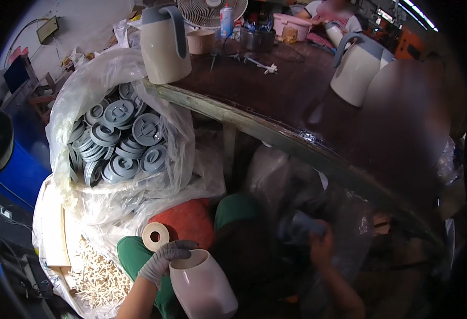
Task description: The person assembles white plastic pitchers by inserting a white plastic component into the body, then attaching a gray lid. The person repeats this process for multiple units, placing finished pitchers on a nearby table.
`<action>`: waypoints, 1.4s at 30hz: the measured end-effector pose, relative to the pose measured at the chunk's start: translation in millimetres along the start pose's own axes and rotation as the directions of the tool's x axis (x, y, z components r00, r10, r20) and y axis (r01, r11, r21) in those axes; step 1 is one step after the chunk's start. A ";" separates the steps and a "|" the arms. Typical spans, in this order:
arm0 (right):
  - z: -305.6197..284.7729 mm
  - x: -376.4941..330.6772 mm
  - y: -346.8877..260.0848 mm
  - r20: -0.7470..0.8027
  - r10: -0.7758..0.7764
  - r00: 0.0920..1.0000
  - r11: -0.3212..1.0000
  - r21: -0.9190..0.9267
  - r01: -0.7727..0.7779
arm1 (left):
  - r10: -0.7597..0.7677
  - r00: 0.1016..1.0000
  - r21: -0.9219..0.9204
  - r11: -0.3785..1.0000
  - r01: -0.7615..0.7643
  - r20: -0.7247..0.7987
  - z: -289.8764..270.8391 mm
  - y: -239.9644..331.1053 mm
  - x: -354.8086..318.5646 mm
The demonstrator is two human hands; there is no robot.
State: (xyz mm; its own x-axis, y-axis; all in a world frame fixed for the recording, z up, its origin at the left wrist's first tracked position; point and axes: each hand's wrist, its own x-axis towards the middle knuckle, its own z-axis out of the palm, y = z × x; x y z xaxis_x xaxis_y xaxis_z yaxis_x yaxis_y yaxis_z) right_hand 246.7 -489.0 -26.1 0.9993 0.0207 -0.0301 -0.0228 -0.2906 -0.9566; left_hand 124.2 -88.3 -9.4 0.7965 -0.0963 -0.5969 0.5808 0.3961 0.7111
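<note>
My left hand [172, 256], in a grey glove, grips the rim of a cream jug body [204, 290], fingers over the edge of its open mouth. The jug body leans across my lap and has no handle or collar on it. Behind that hand, a pale ring [149, 234] with a round hole, perhaps a tape roll, rests on a red cloth [191, 220]. Off to the right, in shadow, my bare right hand [323, 245] is closed on a blue-grey plastic part [297, 227]. Dim light and blur hide that part's exact shape.
Left of me stands a clear plastic bag of grey round lids [119, 114], with a sack of small pale pieces [100, 279] below. A dark table [276, 101] ahead carries finished jugs [164, 53], a fan [212, 10], a spray can [226, 21] and bowls. A person sits beyond it.
</note>
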 end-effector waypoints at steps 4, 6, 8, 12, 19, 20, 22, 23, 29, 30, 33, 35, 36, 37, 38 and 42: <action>82.1 -20.2 -83.6 0.375 -0.732 0.569 0.603 -0.032 0.797 | 0.093 0.988 -0.047 0.995 -0.088 0.126 -2.5 -4.0 -5.8; 114.7 -26.0 -90.8 0.666 -0.655 0.357 0.517 0.050 0.855 | 0.231 0.960 -0.041 0.973 -0.227 0.159 -4.6 -11.5 -8.7; 133.2 -34.1 -107.7 0.877 -0.425 0.224 0.576 0.071 0.814 | 0.283 0.954 -0.118 0.955 -0.271 0.099 -29.0 -39.6 -3.0; 142.3 -47.8 -117.9 0.945 -0.235 0.227 0.867 0.098 0.489 | 0.326 0.945 -0.182 0.931 -0.315 0.034 -18.9 -32.8 -26.7; 177.5 -46.5 -106.9 0.637 -0.206 0.743 0.945 -0.067 0.319 | 0.282 0.957 -0.071 0.958 -0.277 0.072 -19.0 -27.8 -19.7; 180.2 -35.9 -102.8 0.585 -0.295 0.756 0.927 -0.017 0.375 | 0.295 0.954 0.034 0.954 -0.296 0.046 -26.0 -34.6 -7.9; 172.4 -22.9 -98.2 0.563 -0.142 0.814 0.990 0.064 0.129 | 0.358 0.929 -0.026 0.934 -0.357 0.091 -29.0 -39.2 2.1; 168.1 -16.8 -103.5 0.590 0.067 0.804 0.982 0.103 -0.157 | 0.358 0.932 -0.048 0.933 -0.355 0.051 -17.1 -26.1 -8.0; 173.0 -4.2 -110.0 0.703 0.249 0.667 0.858 0.160 -0.489 | 0.261 0.965 -0.676 0.708 -0.204 -0.018 -3.0 -36.9 -1.3; 175.2 -1.6 -109.7 0.717 0.269 0.643 0.844 0.147 -0.516 | 0.247 0.968 -0.674 0.708 -0.211 -0.044 -6.7 -40.6 0.8; 181.1 2.7 -109.9 0.766 0.291 0.573 0.796 0.138 -0.589 | 0.227 0.970 -0.672 0.705 -0.229 -0.092 -13.7 -46.6 5.3; 184.6 2.1 -113.1 0.801 0.276 0.531 0.792 0.124 -0.598 | 0.249 0.964 -0.679 0.692 -0.246 -0.095 -10.4 -44.0 4.0; 187.1 1.7 -112.4 0.805 0.278 0.524 0.807 0.100 -0.582 | 0.246 0.956 -0.656 0.697 -0.290 -0.161 -8.9 -42.7 5.0; 190.1 0.8 -111.4 0.809 0.280 0.517 0.822 0.077 -0.565 | 0.263 0.946 -0.651 0.688 -0.321 -0.188 -11.3 -46.8 7.7; 192.4 0.3 -109.8 0.813 0.282 0.509 0.835 0.053 -0.547 | 0.280 0.936 -0.645 0.679 -0.351 -0.215 -15.7 -53.4 11.6; 199.7 -0.5 -94.1 0.804 0.288 0.520 0.856 0.027 -0.516 | 0.250 0.946 -0.648 0.689 -0.323 -0.207 -13.2 -42.4 0.6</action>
State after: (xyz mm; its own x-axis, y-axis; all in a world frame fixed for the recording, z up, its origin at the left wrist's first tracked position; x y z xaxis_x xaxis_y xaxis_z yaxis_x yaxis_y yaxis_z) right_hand 242.7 -270.6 6.0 0.4901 0.6964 -0.5242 -0.5356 -0.2339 -0.8114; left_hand 97.8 -93.1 -44.8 0.8638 0.1964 -0.4640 0.0340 0.8961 0.4426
